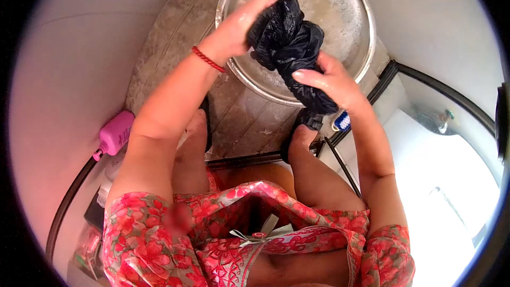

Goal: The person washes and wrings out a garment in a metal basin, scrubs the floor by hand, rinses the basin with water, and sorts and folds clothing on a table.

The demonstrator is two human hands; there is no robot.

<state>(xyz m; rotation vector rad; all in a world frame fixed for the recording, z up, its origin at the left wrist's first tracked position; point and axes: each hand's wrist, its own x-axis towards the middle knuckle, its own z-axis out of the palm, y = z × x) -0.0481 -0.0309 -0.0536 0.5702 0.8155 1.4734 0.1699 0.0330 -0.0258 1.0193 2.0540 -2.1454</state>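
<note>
A twisted, wet-looking black cloth is held above a large round metal basin. The basin contains cloudy, sudsy water. My left hand, with a red braided band on the wrist, grips the upper left end of the cloth; some of its fingers are hidden behind the folds. Around the lower right end is my right hand, its thumb lying on the front of the cloth and its other fingers partly hidden. The cloth runs diagonally between both hands.
A pink bottle is at the left wall. A blue and white brush lies right of my foot. Below the basin is brown tiled floor. A dark-framed glass panel stands at the right, and pale walls curve around both sides.
</note>
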